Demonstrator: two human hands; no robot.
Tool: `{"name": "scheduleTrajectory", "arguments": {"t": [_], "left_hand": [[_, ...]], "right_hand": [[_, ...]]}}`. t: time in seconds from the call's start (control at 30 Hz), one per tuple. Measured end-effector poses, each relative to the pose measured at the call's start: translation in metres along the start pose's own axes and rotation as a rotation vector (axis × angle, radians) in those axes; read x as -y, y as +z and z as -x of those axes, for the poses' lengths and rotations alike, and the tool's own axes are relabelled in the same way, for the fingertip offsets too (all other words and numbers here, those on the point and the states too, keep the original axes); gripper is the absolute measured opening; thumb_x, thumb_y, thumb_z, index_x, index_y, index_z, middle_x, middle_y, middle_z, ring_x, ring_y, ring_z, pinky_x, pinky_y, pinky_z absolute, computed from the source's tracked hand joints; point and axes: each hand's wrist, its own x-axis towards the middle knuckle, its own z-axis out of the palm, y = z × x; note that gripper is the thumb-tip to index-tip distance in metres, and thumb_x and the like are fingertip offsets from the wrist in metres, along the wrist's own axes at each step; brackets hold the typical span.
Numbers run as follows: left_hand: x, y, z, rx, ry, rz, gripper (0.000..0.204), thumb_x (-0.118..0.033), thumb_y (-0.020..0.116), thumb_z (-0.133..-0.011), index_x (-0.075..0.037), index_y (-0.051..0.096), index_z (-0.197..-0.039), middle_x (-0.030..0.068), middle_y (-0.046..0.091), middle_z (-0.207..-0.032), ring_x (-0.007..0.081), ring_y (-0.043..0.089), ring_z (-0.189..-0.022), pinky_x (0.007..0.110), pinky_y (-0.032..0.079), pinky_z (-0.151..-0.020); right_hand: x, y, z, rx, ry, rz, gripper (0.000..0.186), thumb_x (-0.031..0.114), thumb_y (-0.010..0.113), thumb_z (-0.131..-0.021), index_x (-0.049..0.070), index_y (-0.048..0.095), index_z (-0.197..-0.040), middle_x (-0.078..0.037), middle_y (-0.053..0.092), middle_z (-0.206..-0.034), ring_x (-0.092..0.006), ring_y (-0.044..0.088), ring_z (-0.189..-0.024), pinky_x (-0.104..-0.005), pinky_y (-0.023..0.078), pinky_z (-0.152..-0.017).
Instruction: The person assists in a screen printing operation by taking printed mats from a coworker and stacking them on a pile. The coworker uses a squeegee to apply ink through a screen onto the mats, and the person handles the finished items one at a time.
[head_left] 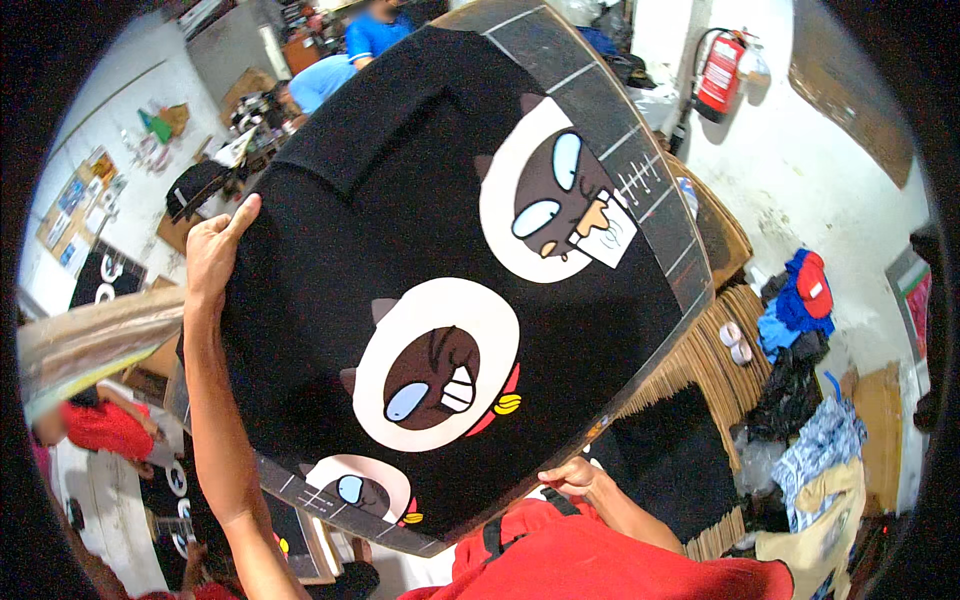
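A large dark board (672, 215) with white ruled lines along its edges is tilted in front of me. Black fabric (290, 330) lies over most of it, folded over in a raised flap (370, 140) toward the far end. Three cartoon cat faces are printed on the cloth: an upper one (500, 215), a middle one (385, 345) and a lower one (385, 475) near the near edge. My left hand (213, 250) grips the board's left edge, thumb on top and fingers partly hidden. My right hand (568, 477) is closed on the near right edge, its thumb showing.
Beneath the board at right are stacked cardboard sheets (725, 370) and more black cloth (660, 465). Clothes (820, 450) hang or lie along the right wall, below a fire extinguisher (719, 78). People in blue (375, 38) and red (105, 428) are farther off.
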Motion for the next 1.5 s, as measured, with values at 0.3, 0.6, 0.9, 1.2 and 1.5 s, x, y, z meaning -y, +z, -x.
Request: {"name": "scheduleTrajectory", "arguments": {"t": [0.3, 0.6, 0.9, 1.2, 1.5], "left_hand": [[0.043, 0.040, -0.025, 0.155, -0.072, 0.303, 0.036, -0.038, 0.066, -0.080, -0.007, 0.061, -0.063, -0.0058, 0.054, -0.063, 0.0029, 0.044, -0.054, 0.020, 0.032, -0.052], [0.047, 0.030, -0.021, 0.207, -0.123, 0.355, 0.033, -0.034, 0.064, -0.083, -0.001, 0.067, -0.083, -0.0012, 0.061, -0.080, 0.0057, 0.053, -0.069, 0.020, 0.041, -0.065], [0.049, 0.029, -0.028, 0.190, -0.069, 0.380, 0.031, -0.032, 0.063, -0.084, -0.001, 0.067, -0.082, -0.0026, 0.061, -0.078, 0.0042, 0.052, -0.068, 0.019, 0.039, -0.063], [-0.027, 0.034, -0.023, 0.204, 0.258, 0.124, 0.042, -0.035, 0.068, -0.078, -0.005, 0.051, -0.054, -0.0077, 0.038, -0.054, 0.0036, 0.034, -0.053, 0.023, 0.027, -0.046], [-0.049, 0.089, 0.052, 0.238, 1.014, -0.214, 0.055, -0.055, 0.070, -0.061, -0.008, 0.046, -0.048, 0.0073, 0.048, -0.046, 0.0245, 0.053, -0.045, 0.034, 0.039, -0.044]], "right_hand": [[-0.008, -0.007, 0.024, -0.153, 0.026, 0.093, 0.014, 0.000, 0.067, -0.072, -0.001, 0.066, -0.086, -0.013, 0.065, -0.090, -0.0247, 0.062, -0.086, -0.0351, 0.046, -0.083], [-0.018, -0.002, 0.031, -0.165, -0.120, 0.169, 0.009, 0.003, 0.067, -0.074, -0.001, 0.067, -0.083, -0.013, 0.066, -0.087, -0.0235, 0.063, -0.078, -0.0358, 0.049, -0.075], [-0.016, -0.003, 0.025, -0.125, -0.076, 0.140, 0.012, 0.004, 0.065, -0.076, -0.001, 0.066, -0.087, -0.012, 0.065, -0.089, -0.0233, 0.062, -0.082, -0.0345, 0.048, -0.078], [0.021, 0.080, 0.033, -0.091, 0.303, 1.295, 0.040, 0.022, 0.066, -0.079, -0.001, 0.058, -0.110, -0.017, 0.059, -0.112, -0.0248, 0.057, -0.101, -0.0323, 0.042, -0.090], [0.193, 0.294, 0.068, -0.338, -1.219, 2.004, 0.041, 0.009, 0.072, -0.066, 0.002, 0.059, -0.105, -0.018, 0.062, -0.100, -0.0306, 0.060, -0.094, -0.0405, 0.047, -0.083]]}}
